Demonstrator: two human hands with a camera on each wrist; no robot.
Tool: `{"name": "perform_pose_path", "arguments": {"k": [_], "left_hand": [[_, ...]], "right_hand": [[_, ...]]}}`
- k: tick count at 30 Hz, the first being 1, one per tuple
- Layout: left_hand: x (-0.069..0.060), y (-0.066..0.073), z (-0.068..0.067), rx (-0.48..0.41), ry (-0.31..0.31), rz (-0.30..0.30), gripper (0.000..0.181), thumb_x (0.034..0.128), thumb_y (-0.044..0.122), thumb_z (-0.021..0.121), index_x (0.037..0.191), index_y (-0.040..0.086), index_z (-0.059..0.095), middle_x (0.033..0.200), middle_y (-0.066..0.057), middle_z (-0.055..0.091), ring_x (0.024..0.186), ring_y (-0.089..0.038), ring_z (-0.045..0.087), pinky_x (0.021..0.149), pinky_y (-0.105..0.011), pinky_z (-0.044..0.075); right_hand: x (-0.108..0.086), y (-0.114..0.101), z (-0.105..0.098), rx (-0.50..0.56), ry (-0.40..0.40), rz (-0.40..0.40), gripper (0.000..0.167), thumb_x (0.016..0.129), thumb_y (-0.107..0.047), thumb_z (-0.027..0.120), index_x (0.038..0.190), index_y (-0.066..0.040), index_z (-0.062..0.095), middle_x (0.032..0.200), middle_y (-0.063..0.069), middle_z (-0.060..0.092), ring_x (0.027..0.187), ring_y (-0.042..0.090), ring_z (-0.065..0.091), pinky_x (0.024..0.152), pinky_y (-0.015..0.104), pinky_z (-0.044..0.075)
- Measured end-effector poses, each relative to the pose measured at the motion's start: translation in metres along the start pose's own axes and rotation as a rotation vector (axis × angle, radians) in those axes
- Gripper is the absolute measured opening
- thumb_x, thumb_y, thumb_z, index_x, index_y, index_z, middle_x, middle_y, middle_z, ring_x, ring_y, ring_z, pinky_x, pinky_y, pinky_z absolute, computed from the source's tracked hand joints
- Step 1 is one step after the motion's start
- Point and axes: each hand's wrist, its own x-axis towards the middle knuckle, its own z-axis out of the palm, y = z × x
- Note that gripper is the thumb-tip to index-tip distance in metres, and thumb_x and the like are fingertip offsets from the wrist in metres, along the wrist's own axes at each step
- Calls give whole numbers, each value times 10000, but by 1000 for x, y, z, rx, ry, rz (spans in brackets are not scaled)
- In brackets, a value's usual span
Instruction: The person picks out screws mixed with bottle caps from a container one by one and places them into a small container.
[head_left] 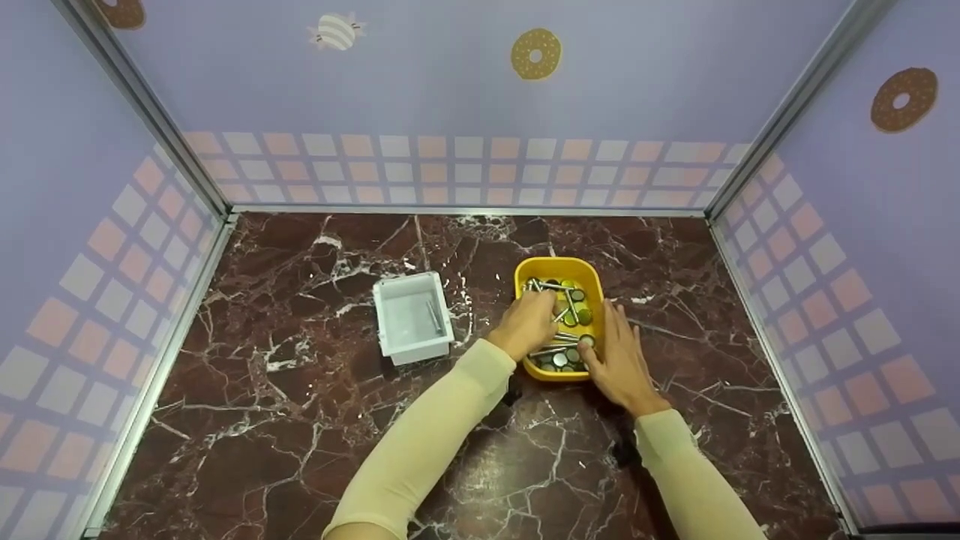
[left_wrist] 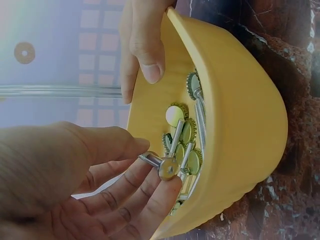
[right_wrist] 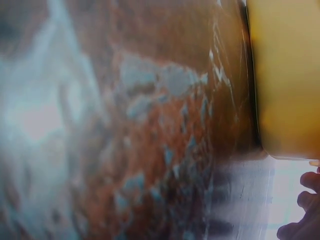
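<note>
My left hand (head_left: 527, 322) reaches into a yellow bin (head_left: 556, 264). In the left wrist view it pinches a short metal bolt (left_wrist: 167, 169) with a flat round head between thumb and fingers, near the bin's opening. My right hand (head_left: 621, 365) grips the bin's right side, thumb over the rim and fingers along the outside wall. Inside the bin lie several bottle caps (head_left: 584, 316) with ridged edges, mixed with several metal bolts (head_left: 553, 348). To the left stands a white box (head_left: 411, 351) with a slim metal bolt (head_left: 435, 317) lying in it.
Both containers stand on a dark red marbled tabletop (head_left: 270, 435) with white veins. Patterned purple panels (head_left: 450, 97) close off the back and both sides, with metal rails (head_left: 465, 211) along their lower edges.
</note>
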Motion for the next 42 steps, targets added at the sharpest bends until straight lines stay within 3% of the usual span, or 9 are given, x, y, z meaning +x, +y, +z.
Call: {"name": "perform_pose_path", "arguments": {"k": [8, 16, 22, 32, 42], "left_hand": [[-7, -7, -10, -45, 23, -31, 264, 1055, 50, 749, 1308, 102, 806, 1349, -116, 835, 1174, -318, 813, 1008, -470, 684], [-12, -20, -21, -102, 88, 33, 221, 1030, 13, 755, 1239, 63, 809, 1016, -112, 839, 865, -232, 718, 834, -408, 640], [-16, -31, -31, -123, 133, 51, 262, 1013, -8, 740, 1261, 35, 815, 1042, -110, 859, 963, -283, 798, 873, -444, 676], [-24, -53, -47, -153, 170, 22, 277, 1019, -21, 721, 1278, 26, 805, 1043, -125, 859, 962, -289, 810, 892, -442, 679], [-35, -78, -64, -165, 220, -17, 272, 1001, -14, 733, 1261, 16, 805, 1038, -129, 864, 987, -316, 820, 959, -477, 675]], "right_hand": [[1, 0, 0, 4, 3, 0, 922, 1157, -400, 614, 1845, 20, 166, 1913, 301, 247, 1802, 536, 191, 1438, 789, 113], [-2, 0, -1, 4, -12, 13, 922, 1159, -394, 609, 1845, 22, 154, 1916, 309, 222, 1805, 537, 172, 1443, 779, 100], [-1, -1, -2, 4, -12, 6, 922, 1159, -384, 614, 1848, 15, 150, 1914, 313, 223, 1803, 538, 173, 1446, 775, 93], [-1, 2, 0, -12, 7, -5, 912, 1150, -374, 621, 1841, 24, 179, 1900, 316, 267, 1792, 545, 211, 1431, 800, 121], [-1, 1, 0, -66, 17, -12, 907, 1149, -397, 614, 1839, 20, 200, 1913, 288, 257, 1794, 545, 206, 1413, 842, 60]]}}
